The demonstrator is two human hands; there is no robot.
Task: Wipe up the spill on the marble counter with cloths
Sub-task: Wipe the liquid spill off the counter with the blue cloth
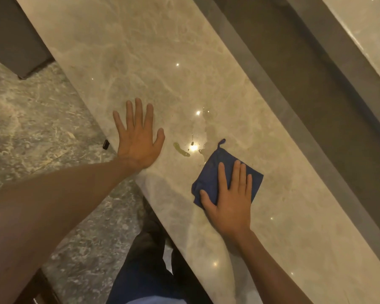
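Note:
A beige marble counter (145, 51) runs diagonally through the head view. On it lies a spill: a small yellow-green streak (181, 149) and a clear wet patch (206, 130) just beyond it. A folded dark blue cloth (215, 170) with a small loop lies flat on the counter, its far corner at the edge of the wet patch. My right hand (229, 200) presses flat on the cloth's near half, fingers spread. My left hand (138, 137) rests palm down on the bare counter to the left of the streak, holding nothing.
The counter's near edge (110, 148) drops to a grey mottled stone floor (31, 119). A dark raised ledge (305, 88) borders the counter's far side, with another pale surface (369, 29) beyond it. My legs (145, 266) stand against the counter edge.

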